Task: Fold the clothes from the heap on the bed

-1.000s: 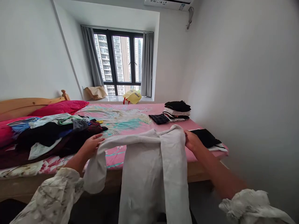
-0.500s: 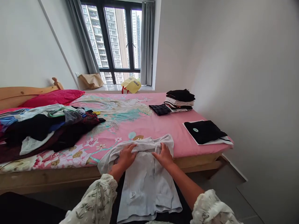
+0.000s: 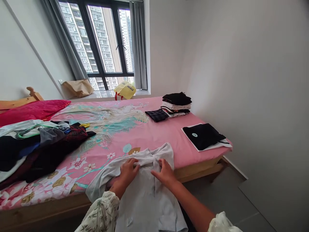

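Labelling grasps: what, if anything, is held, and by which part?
The left hand and right hand touch the grey garment near its far end; gripping can't be told.

Soft daylight from the window (image 3: 104, 42) (rather pale), shadowed floor (image 3: 229, 190), edges stretched.

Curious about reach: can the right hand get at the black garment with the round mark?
Likely, with a stretch: only shirt and sheet lie between the right hand, on the shirt, and the black garment.

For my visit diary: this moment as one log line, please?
left hand: on shirt; right hand: on shirt; shirt: partly on bed; clothes stack: on bed
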A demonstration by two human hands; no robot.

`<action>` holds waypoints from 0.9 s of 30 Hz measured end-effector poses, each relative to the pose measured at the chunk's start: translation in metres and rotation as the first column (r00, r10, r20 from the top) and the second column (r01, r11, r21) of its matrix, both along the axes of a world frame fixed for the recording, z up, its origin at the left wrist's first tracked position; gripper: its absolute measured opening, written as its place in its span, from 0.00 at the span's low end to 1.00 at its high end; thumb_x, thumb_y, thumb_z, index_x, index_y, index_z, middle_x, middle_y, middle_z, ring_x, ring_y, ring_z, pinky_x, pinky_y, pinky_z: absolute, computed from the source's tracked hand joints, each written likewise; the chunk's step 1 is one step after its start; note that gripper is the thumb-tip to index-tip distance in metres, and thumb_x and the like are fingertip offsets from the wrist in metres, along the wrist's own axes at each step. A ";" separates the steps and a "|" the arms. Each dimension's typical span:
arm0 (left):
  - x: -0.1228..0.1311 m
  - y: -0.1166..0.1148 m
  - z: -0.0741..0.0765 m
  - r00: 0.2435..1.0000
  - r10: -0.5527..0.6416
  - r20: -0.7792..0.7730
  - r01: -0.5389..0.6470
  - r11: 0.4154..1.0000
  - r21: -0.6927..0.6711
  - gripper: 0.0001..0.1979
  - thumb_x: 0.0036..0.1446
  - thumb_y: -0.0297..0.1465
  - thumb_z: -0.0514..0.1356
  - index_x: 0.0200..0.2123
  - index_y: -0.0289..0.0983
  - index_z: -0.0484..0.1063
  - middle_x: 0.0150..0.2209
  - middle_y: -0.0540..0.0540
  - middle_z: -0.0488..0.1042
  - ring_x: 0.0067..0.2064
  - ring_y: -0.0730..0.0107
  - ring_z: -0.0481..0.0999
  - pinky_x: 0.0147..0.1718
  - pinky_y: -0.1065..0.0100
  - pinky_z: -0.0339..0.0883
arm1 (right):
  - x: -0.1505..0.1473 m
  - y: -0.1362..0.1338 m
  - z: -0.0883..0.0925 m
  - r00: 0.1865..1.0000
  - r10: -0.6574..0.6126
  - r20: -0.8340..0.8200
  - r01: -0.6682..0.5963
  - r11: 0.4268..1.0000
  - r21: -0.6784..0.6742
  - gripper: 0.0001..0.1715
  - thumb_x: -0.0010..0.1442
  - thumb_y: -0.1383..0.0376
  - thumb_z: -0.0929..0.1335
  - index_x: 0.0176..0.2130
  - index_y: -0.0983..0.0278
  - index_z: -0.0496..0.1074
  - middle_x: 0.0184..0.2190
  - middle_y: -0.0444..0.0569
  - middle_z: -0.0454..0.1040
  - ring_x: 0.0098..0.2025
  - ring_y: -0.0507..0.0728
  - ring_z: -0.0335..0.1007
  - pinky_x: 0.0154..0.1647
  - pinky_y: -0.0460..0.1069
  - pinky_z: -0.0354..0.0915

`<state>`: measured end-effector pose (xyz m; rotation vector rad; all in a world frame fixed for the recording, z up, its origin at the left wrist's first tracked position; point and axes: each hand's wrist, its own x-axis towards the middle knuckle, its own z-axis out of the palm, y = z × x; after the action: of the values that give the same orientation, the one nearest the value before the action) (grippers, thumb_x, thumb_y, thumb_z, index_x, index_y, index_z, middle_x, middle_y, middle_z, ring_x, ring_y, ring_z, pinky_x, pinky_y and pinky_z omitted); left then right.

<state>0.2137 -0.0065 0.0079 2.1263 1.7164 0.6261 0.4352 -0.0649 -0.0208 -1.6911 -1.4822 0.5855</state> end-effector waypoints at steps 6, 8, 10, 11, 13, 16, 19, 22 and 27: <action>0.001 -0.008 -0.006 0.994 -0.072 -0.087 0.072 0.997 -0.006 0.12 0.52 0.31 0.57 0.41 0.39 0.74 0.52 0.41 0.70 0.55 0.58 0.68 0.53 0.56 0.58 | 0.003 -0.001 -0.014 0.970 -0.005 -0.244 0.005 1.000 -0.002 0.05 0.51 0.63 0.60 0.28 0.62 0.63 0.28 0.47 0.68 0.34 0.56 0.63 0.39 0.51 0.61; 0.008 -0.007 -0.003 0.991 -0.084 -0.105 0.087 0.996 0.028 0.17 0.52 0.32 0.57 0.47 0.39 0.71 0.56 0.40 0.67 0.57 0.56 0.65 0.55 0.54 0.57 | 0.018 -0.008 -0.010 0.917 -0.030 -0.397 0.017 0.999 -0.037 0.09 0.52 0.59 0.60 0.29 0.62 0.63 0.25 0.44 0.66 0.30 0.54 0.62 0.32 0.48 0.61; 0.024 -0.005 0.004 0.979 -0.151 -0.133 0.162 0.984 0.077 0.24 0.51 0.31 0.58 0.53 0.40 0.66 0.60 0.40 0.61 0.61 0.55 0.59 0.57 0.52 0.52 | 0.028 -0.016 0.003 0.840 -0.059 -0.539 0.026 0.997 -0.069 0.12 0.51 0.56 0.62 0.29 0.63 0.64 0.23 0.42 0.65 0.27 0.52 0.60 0.28 0.47 0.59; 0.035 -0.003 0.009 0.967 -0.207 -0.152 0.223 0.970 0.094 0.27 0.50 0.30 0.59 0.55 0.41 0.63 0.62 0.41 0.59 0.63 0.55 0.55 0.59 0.50 0.49 | 0.031 -0.019 0.012 0.797 -0.065 -0.600 0.015 0.996 -0.089 0.12 0.50 0.56 0.63 0.29 0.63 0.64 0.22 0.41 0.64 0.25 0.51 0.58 0.27 0.46 0.57; 0.058 -0.001 0.020 0.926 -0.324 -0.192 0.347 0.933 0.096 0.28 0.47 0.29 0.60 0.55 0.43 0.64 0.62 0.42 0.59 0.65 0.54 0.51 0.61 0.46 0.41 | 0.032 -0.022 0.037 0.731 -0.044 -0.681 -0.046 0.992 -0.114 0.11 0.50 0.58 0.65 0.29 0.64 0.64 0.20 0.38 0.62 0.22 0.49 0.55 0.23 0.44 0.54; 0.081 -0.002 0.036 0.877 -0.440 -0.195 0.458 0.887 0.058 0.15 0.47 0.29 0.61 0.41 0.42 0.72 0.53 0.43 0.70 0.62 0.52 0.57 0.60 0.43 0.34 | 0.036 -0.016 0.085 0.565 0.014 -0.825 -0.177 0.979 -0.105 0.10 0.49 0.61 0.68 0.30 0.63 0.65 0.18 0.37 0.62 0.19 0.47 0.55 0.21 0.43 0.53; 0.077 -0.012 0.046 0.877 -0.480 -0.020 0.480 0.877 0.010 0.04 0.50 0.32 0.59 0.30 0.40 0.72 0.38 0.46 0.76 0.49 0.58 0.71 0.59 0.50 0.45 | 0.055 -0.004 0.129 0.219 -0.042 -0.975 -0.110 0.992 -0.068 0.09 0.49 0.65 0.69 0.33 0.63 0.65 0.23 0.39 0.69 0.24 0.49 0.65 0.26 0.44 0.63; 0.053 -0.033 0.049 0.906 -0.350 0.237 0.376 0.924 -0.072 0.13 0.55 0.40 0.55 0.26 0.38 0.70 0.28 0.48 0.74 0.35 0.64 0.73 0.43 0.61 0.64 | 0.076 0.002 0.145 -0.080 -0.013 -0.997 0.064 0.998 -0.018 0.07 0.53 0.70 0.65 0.35 0.62 0.64 0.32 0.45 0.74 0.36 0.51 0.72 0.39 0.46 0.68; 0.012 -0.089 0.044 0.566 0.284 0.774 0.186 0.870 -0.456 0.21 0.49 0.49 0.59 0.37 0.38 0.72 0.26 0.50 0.75 0.29 0.65 0.74 0.29 0.67 0.66 | 0.051 -0.029 0.083 0.070 -0.204 -0.976 0.157 0.969 -0.191 0.08 0.54 0.63 0.66 0.38 0.60 0.66 0.31 0.43 0.72 0.31 0.51 0.71 0.32 0.47 0.67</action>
<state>0.2262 -0.0951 0.0517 1.0912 1.1814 0.8936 0.4866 -0.0942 0.0626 -0.9187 -0.1667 1.2879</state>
